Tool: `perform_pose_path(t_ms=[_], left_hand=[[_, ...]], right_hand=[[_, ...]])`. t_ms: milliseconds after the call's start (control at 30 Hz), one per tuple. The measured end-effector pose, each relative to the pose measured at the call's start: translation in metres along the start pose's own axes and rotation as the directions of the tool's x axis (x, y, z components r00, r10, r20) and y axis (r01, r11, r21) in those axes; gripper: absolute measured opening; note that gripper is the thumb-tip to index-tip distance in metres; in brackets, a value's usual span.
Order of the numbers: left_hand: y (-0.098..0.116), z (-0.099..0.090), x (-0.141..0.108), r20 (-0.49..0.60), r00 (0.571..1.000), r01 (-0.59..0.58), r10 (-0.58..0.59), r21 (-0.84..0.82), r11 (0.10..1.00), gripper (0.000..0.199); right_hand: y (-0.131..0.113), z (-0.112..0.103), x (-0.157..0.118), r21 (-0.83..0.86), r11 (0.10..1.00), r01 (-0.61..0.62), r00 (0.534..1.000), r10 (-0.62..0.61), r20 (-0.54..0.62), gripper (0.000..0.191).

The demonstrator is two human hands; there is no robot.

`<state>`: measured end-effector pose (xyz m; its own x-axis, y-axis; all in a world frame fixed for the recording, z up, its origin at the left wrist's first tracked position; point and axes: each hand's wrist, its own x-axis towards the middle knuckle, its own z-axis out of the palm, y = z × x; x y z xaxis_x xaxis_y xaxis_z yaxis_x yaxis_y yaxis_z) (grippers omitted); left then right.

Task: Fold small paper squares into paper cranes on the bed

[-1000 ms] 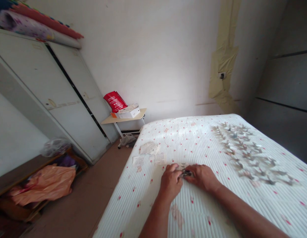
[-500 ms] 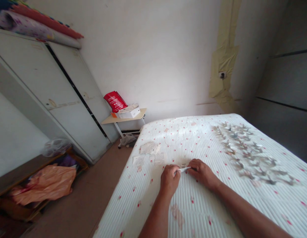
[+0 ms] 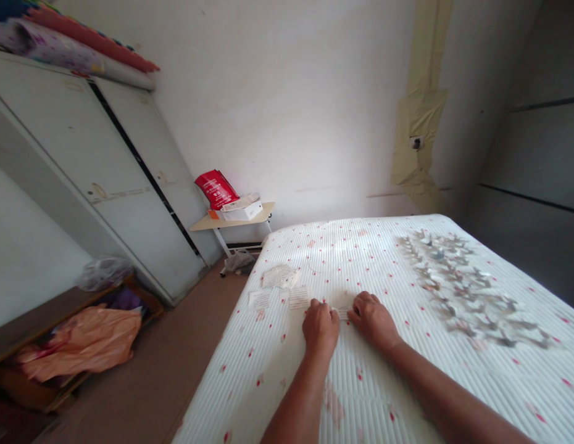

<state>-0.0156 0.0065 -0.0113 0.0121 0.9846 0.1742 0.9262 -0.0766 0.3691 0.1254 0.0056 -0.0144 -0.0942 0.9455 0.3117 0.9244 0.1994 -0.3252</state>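
Note:
A small printed piece of paper (image 3: 341, 314) lies between my two hands, low against the bed. My left hand (image 3: 321, 325) is closed over its left end, fingers curled down. At the right end, my right hand (image 3: 371, 316) holds the paper with bent fingers. Both hands hide the paper's ends and the exact fold. Just beyond my left hand is a flat printed sheet (image 3: 299, 298), with another sheet (image 3: 259, 300) to its left and a loose pile of printed sheets (image 3: 280, 276) behind them.
Rows of small folded paper pieces (image 3: 460, 271) cover the right side of the quilted bed (image 3: 361, 382). A small table (image 3: 206, 223) behind the bed carries a red bag (image 3: 216, 189) and a white box (image 3: 243, 211). A grey cabinet (image 3: 69, 135) stands left.
My hands have turned knuckles-up and lowered the paper. It was a thin, edge-on strip between my fingertips; now its printed face shows against the bed.

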Motion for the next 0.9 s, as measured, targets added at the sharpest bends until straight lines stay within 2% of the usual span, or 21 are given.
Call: perform_pose_path(t_ms=[267, 567, 900], left_hand=[[0.0056, -0.0036, -0.0007, 0.029, 1.0, -0.012, 0.008, 0.144, 0.99, 0.022], [0.0044, 0.0031, -0.001, 0.027, 0.999, -0.045, 0.041, 0.179, 0.983, 0.029], [0.0051, 0.0037, 0.0004, 0.05, 0.998, -0.038, 0.03, 0.186, 0.982, 0.03]], right_hand=[[0.0006, -0.0015, 0.0022, -0.006, 1.0, -0.018, 0.998, 0.019, 0.057, 0.014], [0.0022, 0.0033, 0.0037, -0.071, 0.997, -0.012, 0.996, 0.018, 0.082, 0.019], [-0.001, -0.0025, 0.0055, -0.077, 0.996, -0.033, 0.994, 0.041, 0.105, 0.017]])
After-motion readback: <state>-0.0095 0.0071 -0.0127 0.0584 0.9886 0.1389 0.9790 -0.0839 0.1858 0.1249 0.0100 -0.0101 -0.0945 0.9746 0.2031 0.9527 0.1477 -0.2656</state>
